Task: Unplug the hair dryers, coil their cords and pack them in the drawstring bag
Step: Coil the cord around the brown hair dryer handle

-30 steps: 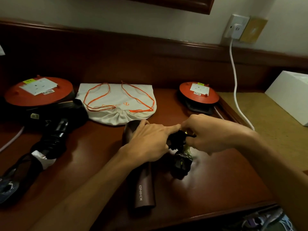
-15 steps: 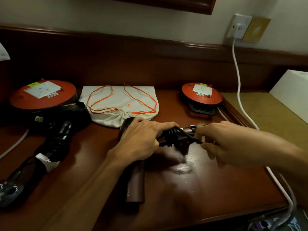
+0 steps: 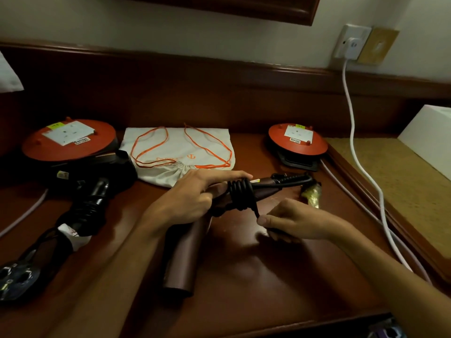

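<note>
Cord-coiling stage, head view. Left hand [image 3: 192,198] grips the brown hair dryer [image 3: 185,252] at mid-desk, fingers curled over the body where handle and barrel meet; the barrel points toward the near edge. Black cord [image 3: 241,195] already makes several tight turns round the folded handle. Right hand [image 3: 292,220] pinches the cord's free end between thumb and fingertips just below the coil; whether the plug sits inside that hand cannot be told.

Progress, as judged: this dryer appears unplugged and its winding looks nearly complete, with only the tail left to tuck. A second, black hair dryer [image 3: 90,198] lies toward the desk's left edge, its cord seemingly bundled, a dark plug [image 3: 17,276] near the front left corner. The drawstring bag [image 3: 180,154] lies flat at the back of the desk [image 3: 268,276], mouth gathered, orange strings loose on top; nothing is packed yet.

Two orange cable reels [image 3: 68,142] [image 3: 297,140] sit at the back left and back right. A white cable [image 3: 353,132] runs from a wall socket [image 3: 351,42] down past the right edge.

Obscured: the black dryer's outline is lost in shadow; a small yellowish object [image 3: 311,195] beside the handle tip is unidentifiable.
</note>
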### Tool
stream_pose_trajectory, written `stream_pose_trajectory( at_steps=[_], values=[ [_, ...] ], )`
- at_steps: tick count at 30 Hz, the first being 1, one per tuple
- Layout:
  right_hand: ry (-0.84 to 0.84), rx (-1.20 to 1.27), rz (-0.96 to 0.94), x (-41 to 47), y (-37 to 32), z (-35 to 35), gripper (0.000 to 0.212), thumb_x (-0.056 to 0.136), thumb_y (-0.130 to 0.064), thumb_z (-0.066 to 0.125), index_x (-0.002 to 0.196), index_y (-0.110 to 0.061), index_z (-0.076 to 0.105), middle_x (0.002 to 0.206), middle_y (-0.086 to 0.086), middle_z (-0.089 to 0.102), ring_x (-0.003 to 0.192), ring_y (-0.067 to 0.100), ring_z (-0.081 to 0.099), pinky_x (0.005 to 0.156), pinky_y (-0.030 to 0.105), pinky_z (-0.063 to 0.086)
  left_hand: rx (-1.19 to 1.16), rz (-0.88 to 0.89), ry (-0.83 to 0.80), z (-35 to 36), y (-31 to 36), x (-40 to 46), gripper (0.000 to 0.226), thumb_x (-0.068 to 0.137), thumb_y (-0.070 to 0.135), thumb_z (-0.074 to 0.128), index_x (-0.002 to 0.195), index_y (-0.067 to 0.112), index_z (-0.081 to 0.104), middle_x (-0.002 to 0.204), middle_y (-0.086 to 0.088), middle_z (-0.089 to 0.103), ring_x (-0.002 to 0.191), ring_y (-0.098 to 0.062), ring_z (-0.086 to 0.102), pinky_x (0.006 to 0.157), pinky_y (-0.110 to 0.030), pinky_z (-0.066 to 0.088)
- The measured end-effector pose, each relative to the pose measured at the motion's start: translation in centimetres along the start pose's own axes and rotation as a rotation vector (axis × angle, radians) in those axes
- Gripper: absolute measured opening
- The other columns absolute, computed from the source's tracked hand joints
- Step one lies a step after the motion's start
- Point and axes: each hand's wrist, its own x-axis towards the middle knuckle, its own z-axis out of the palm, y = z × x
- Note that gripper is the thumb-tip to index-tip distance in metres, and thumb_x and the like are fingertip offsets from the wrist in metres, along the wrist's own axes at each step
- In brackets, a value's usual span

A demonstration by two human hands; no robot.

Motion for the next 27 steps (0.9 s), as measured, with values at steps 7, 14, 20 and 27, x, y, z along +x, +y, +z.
stream_pose_trajectory(
  at_steps=[7,14,20,27],
  values=[
    [0.135,0.043,0.016,2.2,3.2,-1.2,0.024,0.089,-0.017,0.072,0.072,-0.009,0.058,0.057,-0.006,0.051,0.045,0.001,0.042,0.048,0.020,0.034,0.103,0.045,-0.150,0.3,0.2,0.4,0.061,0.094,0.015,0.045,0.131,0.062,0.058,0.103,0.001,0.074,0.097,-0.024,0.066,0.084,-0.053,0.054],
    [0.142,0.025,0.037,3.7,3.7,-2.2,0.033,0.092,-0.021,0.075,0.071,0.001,0.062,0.058,-0.003,0.054,0.053,0.005,0.044,0.051,0.024,0.034,0.188,0.016,-0.114,0.7,1.4,-0.2,0.040,0.090,0.059,0.041,0.126,0.065,0.058,0.072,0.007,0.064,0.076,-0.012,0.055,0.071,-0.025,0.039],
    [0.063,0.170,0.106,3.0,1.6,-2.9,0.021,0.089,-0.018,0.077,0.079,-0.004,0.065,0.063,0.004,0.055,0.051,0.010,0.043,0.049,0.026,0.033,0.565,0.002,-0.192,2.1,4.0,0.0,0.062,0.084,0.081,0.051,0.140,0.055,0.051,0.117,0.017,0.070,0.096,-0.002,0.039,0.088,-0.025,0.024],
    [-0.099,0.457,0.062,-0.6,-1.8,-4.8,0.021,0.097,-0.001,0.060,0.115,0.000,0.072,0.071,0.011,0.057,0.049,0.015,0.043,0.046,0.025,0.034,0.711,-0.037,-0.107,3.5,2.9,0.8,0.063,0.093,0.077,0.042,0.147,0.044,0.041,0.120,0.002,0.071,0.120,-0.023,0.057,0.104,-0.037,0.034]
  ],
)
